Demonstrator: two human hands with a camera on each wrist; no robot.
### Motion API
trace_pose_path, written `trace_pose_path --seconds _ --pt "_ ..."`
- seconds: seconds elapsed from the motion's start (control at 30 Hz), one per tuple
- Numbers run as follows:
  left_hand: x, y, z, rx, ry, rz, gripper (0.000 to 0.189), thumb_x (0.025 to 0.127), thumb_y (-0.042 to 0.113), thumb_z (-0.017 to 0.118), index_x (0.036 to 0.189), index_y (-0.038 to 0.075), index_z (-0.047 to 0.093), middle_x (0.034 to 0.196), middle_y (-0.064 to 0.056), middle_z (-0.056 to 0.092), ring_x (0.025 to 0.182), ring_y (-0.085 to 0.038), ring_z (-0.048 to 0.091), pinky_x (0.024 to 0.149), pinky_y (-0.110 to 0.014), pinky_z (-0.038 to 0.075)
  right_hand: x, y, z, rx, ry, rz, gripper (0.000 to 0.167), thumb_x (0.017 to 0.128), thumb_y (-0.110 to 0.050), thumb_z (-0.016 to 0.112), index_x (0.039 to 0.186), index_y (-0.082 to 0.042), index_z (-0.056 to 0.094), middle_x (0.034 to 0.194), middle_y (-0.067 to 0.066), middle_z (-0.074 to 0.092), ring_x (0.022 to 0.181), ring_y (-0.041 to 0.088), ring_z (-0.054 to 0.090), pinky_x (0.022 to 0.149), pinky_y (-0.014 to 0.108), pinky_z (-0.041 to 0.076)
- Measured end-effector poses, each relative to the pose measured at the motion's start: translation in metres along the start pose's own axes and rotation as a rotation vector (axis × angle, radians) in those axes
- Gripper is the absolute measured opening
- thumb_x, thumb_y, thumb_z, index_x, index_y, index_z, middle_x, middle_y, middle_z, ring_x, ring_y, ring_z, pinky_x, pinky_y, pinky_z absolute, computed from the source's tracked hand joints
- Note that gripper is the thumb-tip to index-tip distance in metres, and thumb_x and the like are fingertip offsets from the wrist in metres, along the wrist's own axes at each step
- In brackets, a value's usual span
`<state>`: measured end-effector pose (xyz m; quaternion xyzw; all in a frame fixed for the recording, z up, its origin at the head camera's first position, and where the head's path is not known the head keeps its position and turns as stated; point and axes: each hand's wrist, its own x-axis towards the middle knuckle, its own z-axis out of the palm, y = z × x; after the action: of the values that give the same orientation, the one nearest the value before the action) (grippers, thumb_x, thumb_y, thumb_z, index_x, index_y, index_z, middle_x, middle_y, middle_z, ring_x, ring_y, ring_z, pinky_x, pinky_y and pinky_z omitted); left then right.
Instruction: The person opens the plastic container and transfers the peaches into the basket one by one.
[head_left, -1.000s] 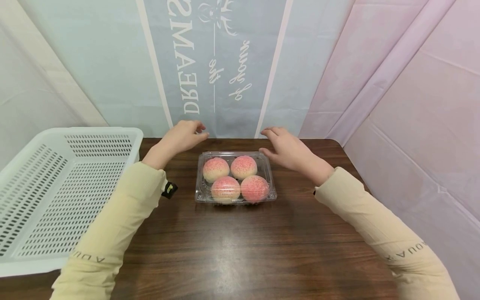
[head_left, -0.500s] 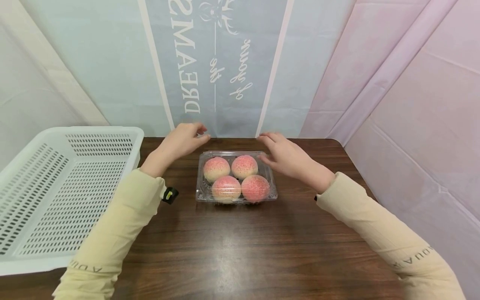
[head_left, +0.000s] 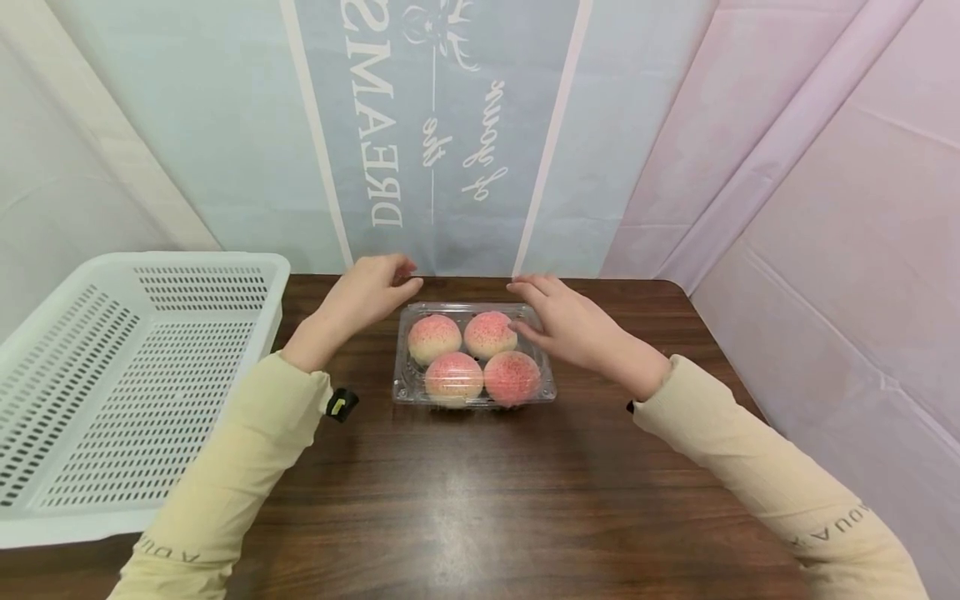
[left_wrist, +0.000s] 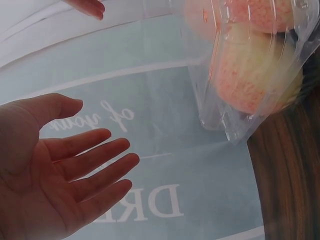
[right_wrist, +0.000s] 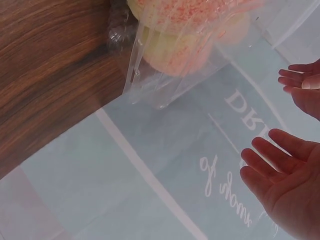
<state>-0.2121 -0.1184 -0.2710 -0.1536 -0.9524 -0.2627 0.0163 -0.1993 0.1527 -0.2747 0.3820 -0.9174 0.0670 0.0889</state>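
A clear plastic clamshell box (head_left: 474, 395) lies on the dark wooden table, its lid down. Inside sit several round, peach-like things (head_left: 454, 377), pink speckled over cream. My left hand (head_left: 363, 292) hovers by the box's far left corner, fingers relaxed and holding nothing. In the left wrist view, the palm of that hand (left_wrist: 70, 165) shows bare, with fingers spread beside the box. Over the far right corner, my right hand (head_left: 573, 321) overlaps the box in the head view. The right wrist view shows its fingers (right_wrist: 265, 167) extended, with nothing in them.
To the left stands a white perforated plastic basket (head_left: 157, 400), its near rim beside my left sleeve (head_left: 217, 467). A pale blue printed cloth (head_left: 465, 167) hangs behind the table (head_left: 465, 500). A pinkish cloth wall (head_left: 840, 275) runs along the right side.
My right hand has moved left and nearer, so it now overlaps the box's far right corner. The left hand has come slightly lower. The box has stayed in place.
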Motion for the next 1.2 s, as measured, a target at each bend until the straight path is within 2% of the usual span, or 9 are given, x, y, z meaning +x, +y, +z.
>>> trace_pose_path --seconds 0.27,0.77,0.97,1.2 --pt "-0.009 -0.004 0.008 -0.036 0.025 -0.010 0.037 0.092 0.026 0.049 0.117 0.001 0.055 0.117 -0.016 0.058 0.111 -0.029 0.052 0.092 -0.044 0.041 -0.003 -0.004 0.006 0.000 -0.002 -0.014 0.049 0.087 -0.025 0.059 0.126 0.002 0.046 0.128 0.016 0.047 0.121 0.029 0.041 0.099 0.041 0.036" --pt "-0.022 -0.003 0.018 -0.083 0.169 0.024 0.030 0.089 0.021 0.049 0.108 0.000 0.060 0.107 -0.016 0.063 0.103 -0.028 0.057 0.088 -0.041 0.043 -0.007 -0.008 0.015 0.024 -0.008 -0.041 0.050 0.087 -0.028 0.058 0.125 0.003 0.047 0.128 0.016 0.048 0.121 0.028 0.041 0.099 0.040 0.037" --pt "-0.028 -0.003 0.024 -0.110 0.232 0.010 0.028 0.089 0.018 0.049 0.106 0.000 0.062 0.103 -0.016 0.064 0.098 -0.028 0.058 0.083 -0.041 0.045 -0.008 -0.011 0.018 0.034 -0.010 -0.054 0.051 0.087 -0.027 0.059 0.126 0.003 0.047 0.127 0.016 0.048 0.121 0.027 0.042 0.098 0.039 0.037" --pt "-0.034 -0.005 0.031 -0.152 0.268 -0.021 0.029 0.089 0.018 0.049 0.108 0.000 0.061 0.104 -0.014 0.063 0.096 -0.026 0.058 0.082 -0.039 0.045 -0.009 -0.015 0.022 0.046 -0.007 -0.074 0.049 0.086 -0.027 0.060 0.124 0.002 0.049 0.125 0.014 0.050 0.119 0.026 0.043 0.097 0.038 0.038"
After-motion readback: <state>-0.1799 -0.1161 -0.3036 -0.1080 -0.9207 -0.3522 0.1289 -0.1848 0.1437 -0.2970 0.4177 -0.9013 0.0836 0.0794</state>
